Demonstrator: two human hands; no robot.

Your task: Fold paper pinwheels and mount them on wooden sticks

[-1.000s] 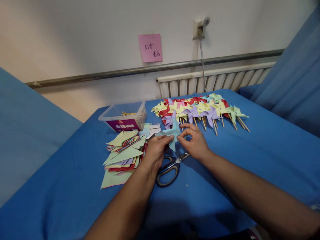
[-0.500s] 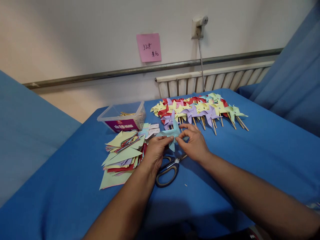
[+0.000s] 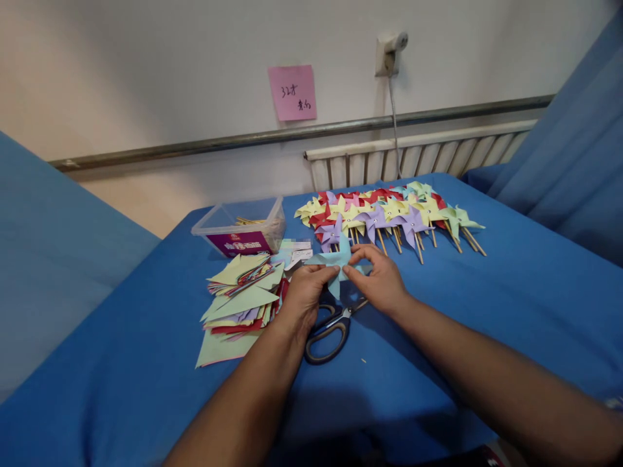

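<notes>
Between my two hands is a light blue paper pinwheel, its blades folded toward the middle. My left hand pinches it from the left, the thumb near its centre. From the right, my right hand pinches it close to the same centre with thumb and forefinger. Whether a pin sits at the centre is too small to tell. On the cloth just below lies a pair of scissors with dark handles, its blades pointing up and right, partly hidden by my left hand.
Left of my hands stands a pile of coloured paper sheets. Behind it is a clear plastic box holding thin sticks. Many finished pinwheels on sticks lie at the back of the blue-covered table, near a radiator.
The pinwheel stays pinched in both hands, with its upper blade and my right fingers shifted slightly. The whole view has moved a little.
</notes>
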